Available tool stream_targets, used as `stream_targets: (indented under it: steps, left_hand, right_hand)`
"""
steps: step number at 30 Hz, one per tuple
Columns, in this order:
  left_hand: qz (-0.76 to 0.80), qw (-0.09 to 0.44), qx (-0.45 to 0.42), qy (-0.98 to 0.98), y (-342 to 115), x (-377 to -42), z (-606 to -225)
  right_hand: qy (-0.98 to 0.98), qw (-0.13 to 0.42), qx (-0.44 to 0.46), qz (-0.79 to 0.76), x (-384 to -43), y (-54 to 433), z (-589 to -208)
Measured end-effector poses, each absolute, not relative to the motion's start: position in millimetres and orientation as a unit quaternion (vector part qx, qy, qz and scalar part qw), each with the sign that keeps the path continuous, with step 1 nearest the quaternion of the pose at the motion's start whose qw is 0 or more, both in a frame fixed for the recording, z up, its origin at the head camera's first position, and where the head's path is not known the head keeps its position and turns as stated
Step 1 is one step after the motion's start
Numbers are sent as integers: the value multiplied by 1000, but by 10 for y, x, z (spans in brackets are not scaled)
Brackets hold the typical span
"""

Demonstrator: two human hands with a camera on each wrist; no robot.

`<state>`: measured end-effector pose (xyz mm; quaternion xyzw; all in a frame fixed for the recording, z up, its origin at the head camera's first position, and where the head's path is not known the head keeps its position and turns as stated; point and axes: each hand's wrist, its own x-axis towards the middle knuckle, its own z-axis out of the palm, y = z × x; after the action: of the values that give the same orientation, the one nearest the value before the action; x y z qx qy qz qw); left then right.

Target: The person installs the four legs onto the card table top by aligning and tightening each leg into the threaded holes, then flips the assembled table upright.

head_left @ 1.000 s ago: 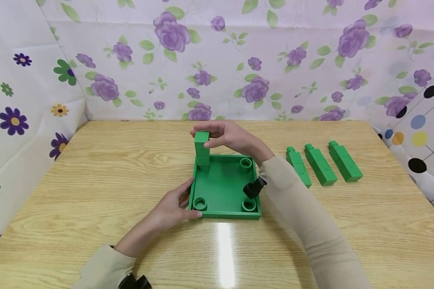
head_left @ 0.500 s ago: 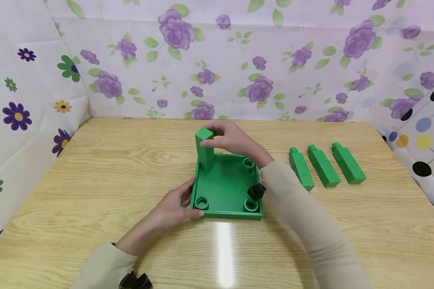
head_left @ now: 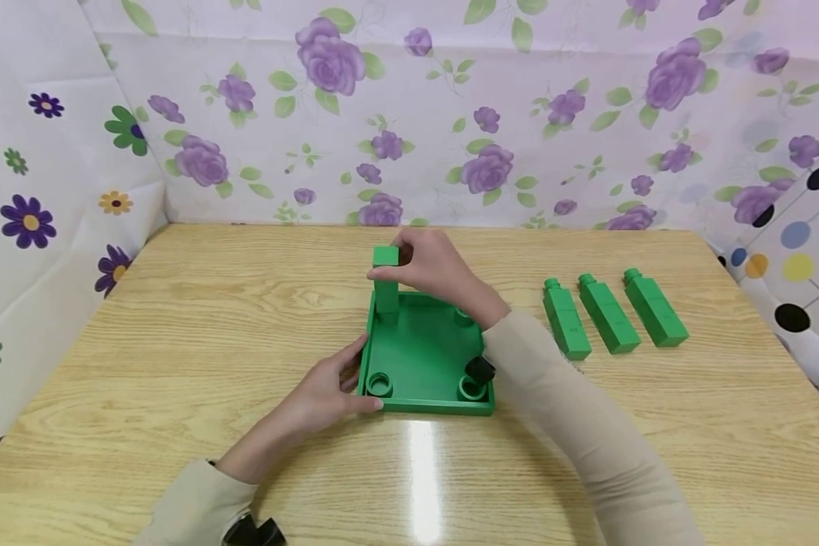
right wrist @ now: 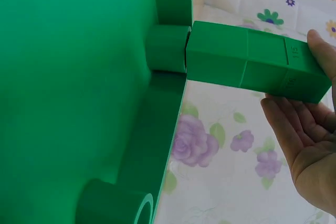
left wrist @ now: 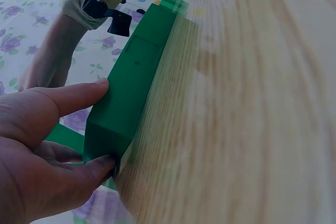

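Right hand point(head_left: 435, 262): thumb and fingers pinch the green square leg point(head_left: 386, 294) close to its upper end, the thumb across its near face.
Green leg: upright, held between those fingers, with small numerals close to them; its lower end meets the far left socket point(right wrist: 167, 49) below the fingertips. A thin dark line shows at the joint in the right wrist view; whether the leg is fully seated, I cannot tell.
Left hand point(head_left: 321, 398): fingers grip the near left corner of the green square tray point(head_left: 419, 353), thumb on the near rim.
Green tray: open side up on the tabletop point(head_left: 246, 303), right of the left fingers, nearer and lower than the right ones.
Near left socket point(head_left: 371, 387): just beside the left thumb tip.
Near right socket point(head_left: 465, 394): farther right of that thumb, partly behind the black wrist camera point(head_left: 480, 370).
Far right socket point(head_left: 462, 319): below the right wrist, partly hidden.
Three loose legs point(head_left: 609, 315): side by side, well right of the right fingers, round knobs pointing away.
Floral sheet point(head_left: 409, 114): beyond the right fingers.
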<state>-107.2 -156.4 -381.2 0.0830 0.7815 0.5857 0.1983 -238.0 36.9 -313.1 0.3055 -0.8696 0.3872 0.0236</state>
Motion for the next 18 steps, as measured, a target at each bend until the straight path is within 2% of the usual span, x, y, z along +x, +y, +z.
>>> stream_targets:
  steps: [12,18]
  left_hand:
    - [582,197,82,785,-1570,-1064,-3797]
    - [587,196,82,781,-1562,-1067,-3811]
  right_hand:
    - [-864,37,266,426,-2320,322,-3207]
    - [-869,-36,238,431,-2286,327,-3186]
